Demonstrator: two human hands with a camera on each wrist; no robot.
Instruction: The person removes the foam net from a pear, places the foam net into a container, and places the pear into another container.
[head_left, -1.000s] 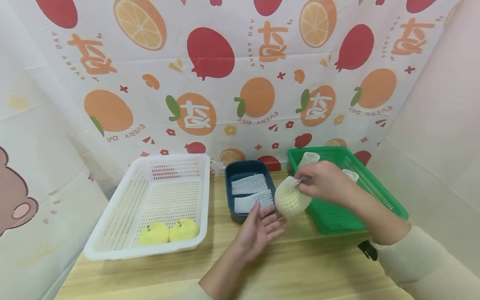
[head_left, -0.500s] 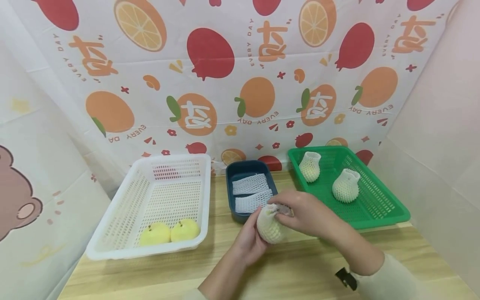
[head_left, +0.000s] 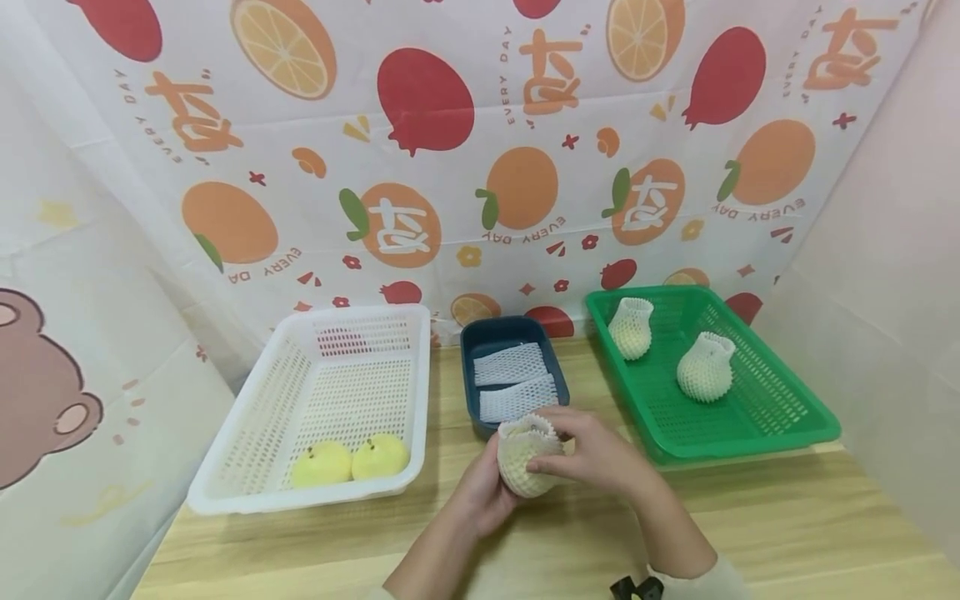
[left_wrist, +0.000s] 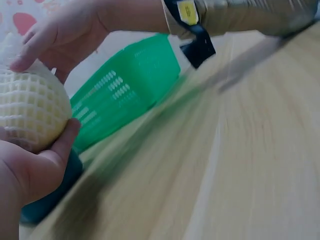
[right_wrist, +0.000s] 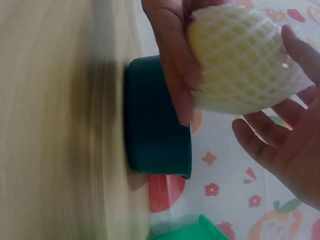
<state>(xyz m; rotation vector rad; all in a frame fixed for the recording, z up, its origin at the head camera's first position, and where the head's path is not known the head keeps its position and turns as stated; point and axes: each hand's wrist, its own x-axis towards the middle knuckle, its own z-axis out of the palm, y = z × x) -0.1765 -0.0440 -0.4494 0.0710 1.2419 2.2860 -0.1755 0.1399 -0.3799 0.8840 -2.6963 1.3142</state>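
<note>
A yellow fruit in a white foam net (head_left: 517, 471) is held above the table near its front, the net's ruffled open end up. My left hand (head_left: 480, 497) cups it from the left and below, and in the left wrist view its fingers curl round the netted fruit (left_wrist: 32, 112). My right hand (head_left: 596, 454) grips the net's upper part, thumb on the near side and fingers behind. In the right wrist view the right hand (right_wrist: 295, 145) has its thumb on the net. Two bare yellow fruits (head_left: 322, 464), apples or pears, lie in the white basket (head_left: 307, 500).
Behind the hands a dark blue tray (head_left: 472, 367) holds two flat foam nets (head_left: 517, 396). To the right stands a green basket (head_left: 720, 446) with two netted fruits (head_left: 705, 368) inside. A fruit-printed cloth (head_left: 450, 208) hangs at the back.
The netted fruit has come from beside the green basket down to the left hand, which now holds it. My right hand has shifted from the net's gathered top to its side; the net's mouth is spread wider.
</note>
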